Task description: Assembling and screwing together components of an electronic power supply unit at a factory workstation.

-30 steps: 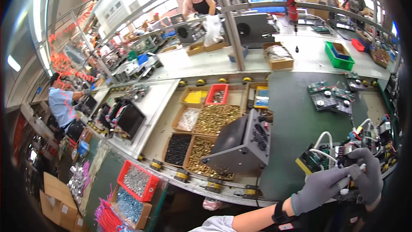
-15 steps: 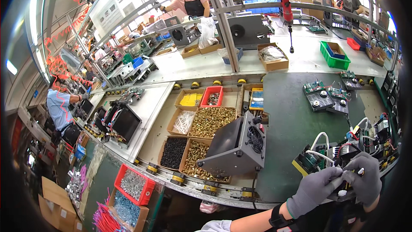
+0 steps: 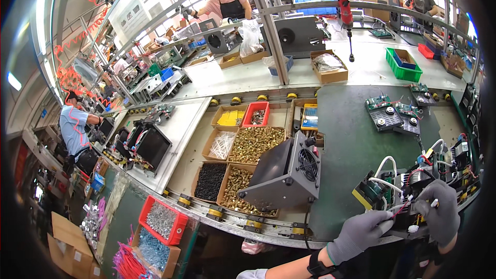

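Note:
My gloved left hand (image 3: pixel 360 233) pinches the end of a thin red wire (image 3: pixel 400 208) at the near edge of an electronics assembly (image 3: pixel 405 181). That assembly has a green circuit board, finned black parts and thick white cables (image 3: pixel 385 164). On its right side my gloved right hand (image 3: pixel 440 212) is closed, fingers curled around wires with a small white connector (image 3: pixel 434 203) showing among them. A second white connector (image 3: pixel 413 229) hangs just below, between the two hands. What lies inside the right fingers is partly hidden.
Left of my hands stands a grey metal housing (image 3: pixel 281 175) with a fan. Boxes of brass fasteners (image 3: pixel 257 144) and black screws (image 3: pixel 210 181) lie beyond it. Board modules (image 3: pixel 387 116) rest on the green mat (image 3: pixel 346 160). A red power screwdriver (image 3: pixel 344 10) hangs overhead. Co-workers (image 3: pixel 75 126) stand farther off.
My left hand has drawn left and down, away from my right hand, and a red wire now shows stretched between them. The right hand has shifted only slightly.

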Demonstrator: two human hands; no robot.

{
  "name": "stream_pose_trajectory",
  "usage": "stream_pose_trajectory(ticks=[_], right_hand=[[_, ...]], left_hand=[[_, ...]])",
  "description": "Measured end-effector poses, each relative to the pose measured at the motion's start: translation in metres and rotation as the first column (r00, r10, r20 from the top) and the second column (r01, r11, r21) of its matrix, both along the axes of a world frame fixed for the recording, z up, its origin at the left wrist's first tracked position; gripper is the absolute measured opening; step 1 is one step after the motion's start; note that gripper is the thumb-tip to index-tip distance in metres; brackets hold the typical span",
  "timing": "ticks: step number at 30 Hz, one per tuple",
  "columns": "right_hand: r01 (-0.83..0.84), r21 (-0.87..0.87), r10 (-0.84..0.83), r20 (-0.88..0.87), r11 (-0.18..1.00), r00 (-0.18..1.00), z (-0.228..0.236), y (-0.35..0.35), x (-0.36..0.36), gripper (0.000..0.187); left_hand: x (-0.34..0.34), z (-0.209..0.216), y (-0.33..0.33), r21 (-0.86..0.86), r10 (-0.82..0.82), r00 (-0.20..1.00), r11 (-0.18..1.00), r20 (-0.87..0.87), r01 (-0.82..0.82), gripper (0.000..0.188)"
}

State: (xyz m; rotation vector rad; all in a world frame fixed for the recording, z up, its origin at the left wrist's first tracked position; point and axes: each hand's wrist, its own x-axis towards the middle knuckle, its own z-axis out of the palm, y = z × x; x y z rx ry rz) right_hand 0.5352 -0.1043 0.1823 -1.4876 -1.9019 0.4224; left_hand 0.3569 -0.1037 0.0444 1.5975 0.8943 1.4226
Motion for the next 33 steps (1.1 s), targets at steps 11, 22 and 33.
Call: stream_pose_trajectory(ticks=[11, 22, 33], right_hand=[[0.032, -0.321, 0.003, 0.109, 0.946, 0.994, 0.017, -0.003, 0.000, 0.023], [-0.161, 0.031, 0.147, 0.269, 0.987, 0.952, 0.003, -0.001, 0.004, 0.013], [-0.119, 0.034, 0.112, 0.158, 0.992, 0.981, 0.006, 0.000, 0.003, 0.013]], left_hand=[[0.017, 0.022, 0.004, 0.273, 0.111, 0.990, 0.958, -0.082, -0.085, 0.024], [0.004, 0.021, 0.004, 0.332, 0.137, 0.962, 0.942, -0.237, -0.052, 0.012], [0.002, 0.055, 0.026, -0.105, -0.323, 0.946, 0.942, -0.036, 0.317, 0.036]])
